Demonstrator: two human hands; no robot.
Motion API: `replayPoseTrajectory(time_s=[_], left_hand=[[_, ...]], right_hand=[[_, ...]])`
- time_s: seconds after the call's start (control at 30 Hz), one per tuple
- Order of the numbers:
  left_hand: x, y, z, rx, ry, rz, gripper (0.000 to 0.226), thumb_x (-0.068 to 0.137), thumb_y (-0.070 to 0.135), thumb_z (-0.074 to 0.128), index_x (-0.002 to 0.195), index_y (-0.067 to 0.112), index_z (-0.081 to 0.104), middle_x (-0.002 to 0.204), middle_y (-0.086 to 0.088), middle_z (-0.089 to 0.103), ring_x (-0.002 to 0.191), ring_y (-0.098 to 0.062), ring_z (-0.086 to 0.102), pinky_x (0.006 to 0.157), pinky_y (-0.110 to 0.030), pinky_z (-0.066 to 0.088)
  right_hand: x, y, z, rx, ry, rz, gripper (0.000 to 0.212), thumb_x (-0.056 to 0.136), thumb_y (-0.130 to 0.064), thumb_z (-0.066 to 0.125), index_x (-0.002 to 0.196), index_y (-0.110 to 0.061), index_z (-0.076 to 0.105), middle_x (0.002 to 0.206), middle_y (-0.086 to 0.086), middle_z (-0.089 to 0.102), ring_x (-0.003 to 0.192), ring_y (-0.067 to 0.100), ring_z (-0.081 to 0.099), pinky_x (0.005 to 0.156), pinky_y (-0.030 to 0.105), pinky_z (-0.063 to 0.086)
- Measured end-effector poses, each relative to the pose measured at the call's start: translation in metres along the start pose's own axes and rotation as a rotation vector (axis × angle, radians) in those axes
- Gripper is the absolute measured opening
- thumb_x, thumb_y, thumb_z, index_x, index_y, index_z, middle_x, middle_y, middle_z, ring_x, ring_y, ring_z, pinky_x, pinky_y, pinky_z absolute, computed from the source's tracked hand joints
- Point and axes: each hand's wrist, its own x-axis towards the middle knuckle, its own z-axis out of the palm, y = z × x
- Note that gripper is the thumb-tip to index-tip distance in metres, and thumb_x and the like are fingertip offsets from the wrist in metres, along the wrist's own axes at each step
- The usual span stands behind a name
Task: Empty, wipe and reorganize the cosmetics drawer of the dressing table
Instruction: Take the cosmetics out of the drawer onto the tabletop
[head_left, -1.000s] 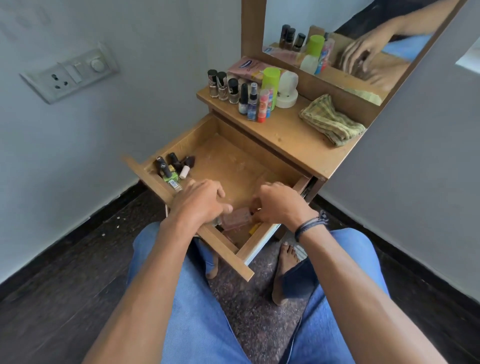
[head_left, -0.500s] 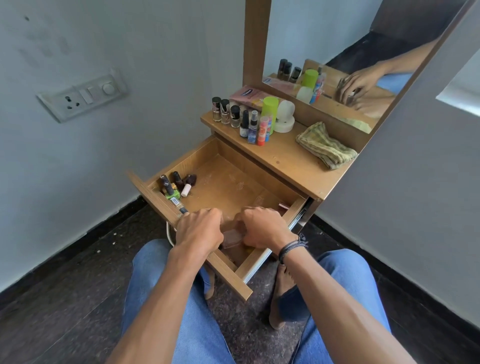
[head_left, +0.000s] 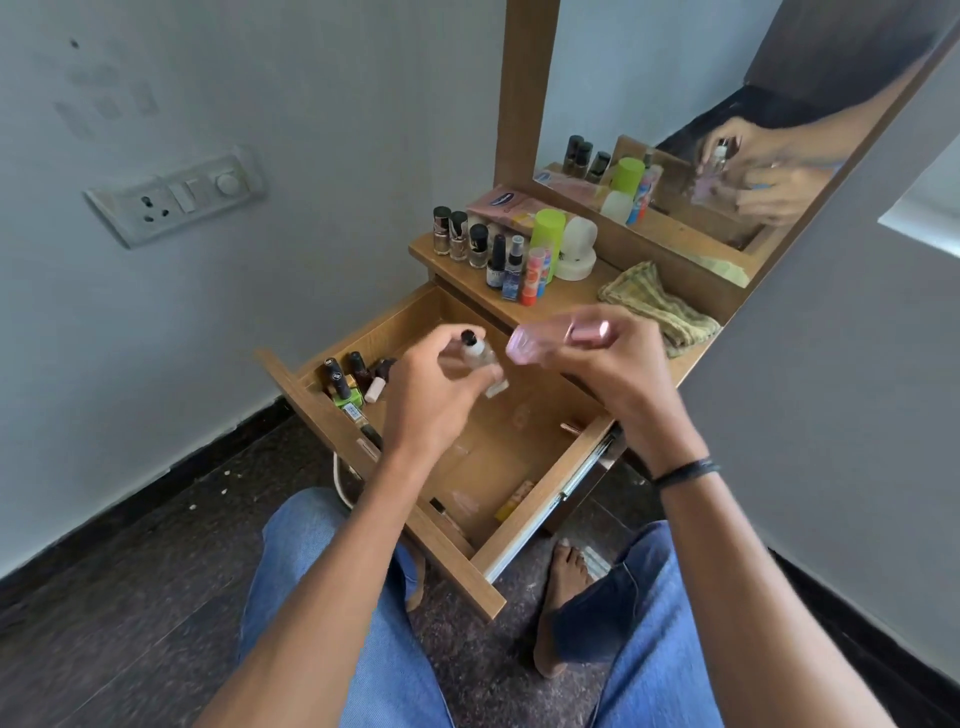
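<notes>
Two at once, emptying the drawer (head_left: 447, 561): gripping a clear black-capped bottle (head_left: 475, 353) in the left hand (head_left: 431, 395), curling the right hand (head_left: 613, 364) round a pink perfume bottle (head_left: 535, 340), both above the open drawer. Next, likely: setting both on the tabletop (head_left: 571, 306) beside the lined-up bottles (head_left: 467, 239), then fetching the nail polishes (head_left: 353, 379) from the drawer's corner.

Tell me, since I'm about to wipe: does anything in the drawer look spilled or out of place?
No spill shows. In the drawer, small bottles lie tumbled in the left corner, a yellow item and a copper tube lie loose by the right wall, and pale smudges mark its base.
</notes>
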Motion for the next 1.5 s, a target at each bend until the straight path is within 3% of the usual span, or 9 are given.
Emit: replayPoseTrajectory(time_s=[0.17, 0.37, 0.57, 0.8, 0.93, 1.07, 1.3, 1.43, 1.5], left_hand=[[0.026, 0.024, 0.033, -0.126, 0.109, 0.044, 0.037, 0.078, 0.02, 0.085, 0.113, 0.019, 0.071, 0.099, 0.014, 0.071, 0.087, 0.01, 0.065, 0.066, -0.003, 0.047], [0.045, 0.03, 0.058, -0.04, 0.153, 0.093, 0.043, 0.081, 0.018, 0.083, 0.121, 0.013, 0.07, 0.113, 0.002, 0.074, 0.099, -0.008, 0.069, 0.082, -0.024, 0.059], [0.049, 0.026, 0.068, 0.019, 0.183, 0.169, 0.043, 0.081, 0.015, 0.083, 0.122, 0.011, 0.069, 0.116, -0.001, 0.07, 0.1, -0.012, 0.066, 0.086, -0.03, 0.058], [0.056, 0.025, 0.078, -0.002, 0.228, 0.128, 0.037, 0.083, 0.015, 0.081, 0.116, 0.005, 0.068, 0.115, -0.002, 0.062, 0.104, -0.015, 0.065, 0.084, -0.04, 0.059], [0.056, 0.029, 0.085, -0.021, 0.229, 0.121, 0.042, 0.083, 0.011, 0.081, 0.122, 0.01, 0.067, 0.116, 0.001, 0.062, 0.104, -0.014, 0.064, 0.086, -0.042, 0.059], [0.056, 0.033, 0.09, -0.031, 0.222, 0.107, 0.045, 0.083, 0.009, 0.08, 0.125, 0.012, 0.066, 0.12, 0.0, 0.062, 0.106, -0.015, 0.065, 0.086, -0.042, 0.059], [0.055, 0.031, 0.097, -0.063, 0.261, 0.13, 0.048, 0.081, 0.002, 0.081, 0.123, 0.014, 0.061, 0.118, 0.0, 0.06, 0.101, -0.011, 0.062, 0.08, -0.036, 0.06], [0.048, 0.027, 0.094, -0.113, 0.249, 0.121, 0.05, 0.082, -0.006, 0.076, 0.124, 0.012, 0.056, 0.113, -0.002, 0.06, 0.1, -0.012, 0.062, 0.078, -0.036, 0.06], [0.041, 0.023, 0.084, -0.118, 0.24, 0.139, 0.048, 0.083, -0.009, 0.073, 0.122, 0.011, 0.055, 0.108, -0.002, 0.06, 0.1, -0.013, 0.064, 0.079, -0.035, 0.06]], right_hand=[[0.041, -0.003, -0.015, 0.039, 0.198, 0.016, 0.031, 0.065, -0.02, 0.088, 0.091, -0.013, 0.074, 0.093, 0.004, 0.076, 0.089, 0.024, 0.072, 0.086, 0.053, 0.057], [0.056, 0.015, -0.004, -0.095, 0.264, -0.029, 0.028, 0.071, -0.025, 0.087, 0.096, -0.023, 0.075, 0.089, -0.004, 0.074, 0.082, 0.015, 0.07, 0.076, 0.041, 0.059], [0.06, 0.029, 0.008, -0.089, 0.231, -0.096, 0.049, 0.075, -0.024, 0.087, 0.121, -0.019, 0.071, 0.099, -0.005, 0.074, 0.082, 0.0, 0.066, 0.076, 0.017, 0.054], [0.058, 0.034, 0.01, -0.065, 0.203, -0.084, 0.062, 0.078, -0.023, 0.087, 0.135, -0.017, 0.062, 0.118, 0.0, 0.072, 0.105, 0.011, 0.069, 0.095, 0.035, 0.057], [0.057, 0.035, 0.009, -0.08, 0.219, -0.098, 0.061, 0.079, -0.011, 0.082, 0.136, -0.018, 0.062, 0.111, -0.005, 0.074, 0.101, 0.001, 0.069, 0.094, 0.031, 0.058], [0.059, 0.038, 0.009, -0.077, 0.214, -0.088, 0.063, 0.079, 0.0, 0.073, 0.14, -0.013, 0.06, 0.121, 0.0, 0.072, 0.107, 0.004, 0.069, 0.098, 0.035, 0.056], [0.06, 0.038, 0.01, -0.148, 0.241, -0.079, 0.06, 0.081, 0.0, 0.07, 0.138, -0.014, 0.061, 0.13, 0.001, 0.069, 0.117, 0.011, 0.065, 0.105, 0.037, 0.051], [0.059, 0.036, 0.011, -0.166, 0.258, -0.059, 0.054, 0.084, -0.002, 0.072, 0.136, -0.013, 0.062, 0.123, 0.001, 0.072, 0.112, 0.012, 0.067, 0.101, 0.036, 0.053], [0.057, 0.036, 0.012, -0.154, 0.288, -0.043, 0.054, 0.085, -0.004, 0.075, 0.136, -0.012, 0.062, 0.117, -0.001, 0.073, 0.105, 0.009, 0.068, 0.096, 0.027, 0.055]])
